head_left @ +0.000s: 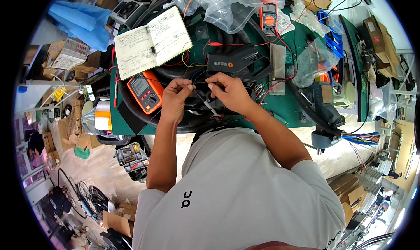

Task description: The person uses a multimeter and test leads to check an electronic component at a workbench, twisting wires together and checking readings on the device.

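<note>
My left hand pinches a thin dark wire. My right hand, a little to the right, pinches at the wire too. A grey-and-white slender piece hangs between them. Just left lies an orange multimeter. Above my hands is a black plastic housing, with thick black cables around and underneath on the green mat. An open notebook with handwriting rests at the upper left.
A second multimeter and plastic bags are at the back. A grey connector gun sits right with a cable bundle. A parts organiser is below the table's left edge. Distant people appear at the rim.
</note>
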### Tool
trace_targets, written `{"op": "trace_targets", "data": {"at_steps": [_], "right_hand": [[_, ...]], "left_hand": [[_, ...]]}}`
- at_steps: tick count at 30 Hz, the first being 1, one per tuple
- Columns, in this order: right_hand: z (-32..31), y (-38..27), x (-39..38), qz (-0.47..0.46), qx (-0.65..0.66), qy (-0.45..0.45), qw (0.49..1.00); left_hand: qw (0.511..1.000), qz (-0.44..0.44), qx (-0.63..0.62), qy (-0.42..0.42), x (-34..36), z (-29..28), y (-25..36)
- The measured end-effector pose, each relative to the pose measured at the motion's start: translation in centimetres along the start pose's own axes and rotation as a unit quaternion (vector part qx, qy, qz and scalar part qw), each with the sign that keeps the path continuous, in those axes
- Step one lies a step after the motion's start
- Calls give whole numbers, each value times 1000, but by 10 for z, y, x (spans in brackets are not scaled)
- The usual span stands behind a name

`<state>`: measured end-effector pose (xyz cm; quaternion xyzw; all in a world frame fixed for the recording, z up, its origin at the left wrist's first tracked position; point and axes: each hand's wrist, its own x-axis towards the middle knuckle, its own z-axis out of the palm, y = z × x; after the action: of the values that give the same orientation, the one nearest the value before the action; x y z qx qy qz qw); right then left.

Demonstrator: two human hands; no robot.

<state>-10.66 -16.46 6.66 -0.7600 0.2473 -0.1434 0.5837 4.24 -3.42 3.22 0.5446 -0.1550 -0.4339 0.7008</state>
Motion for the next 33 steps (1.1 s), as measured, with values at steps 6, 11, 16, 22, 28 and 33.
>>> {"op": "trace_targets", "data": {"at_steps": [6, 11, 16, 22, 28, 33], "right_hand": [[4, 12, -2, -3, 50, 26, 998], [2, 15, -9, 16, 78, 24, 997], [0, 6, -14, 55, 93, 17, 994], [0, 6, -16, 73, 94, 14, 993], [4, 16, -17, 37, 93, 17, 995], [4, 15, -18, 41, 89, 17, 995]], "left_hand": [[1000, 12, -8, 5, -3, 4, 2], [999, 37, -7, 6, -6, 10, 1], [999, 38, 7, 5, -10, 8, 3], [999, 42, 18, 7, -11, 8, 2], [998, 47, 39, 7, -11, 7, -2], [995, 22, 92, -3, -13, 6, -1]]}}
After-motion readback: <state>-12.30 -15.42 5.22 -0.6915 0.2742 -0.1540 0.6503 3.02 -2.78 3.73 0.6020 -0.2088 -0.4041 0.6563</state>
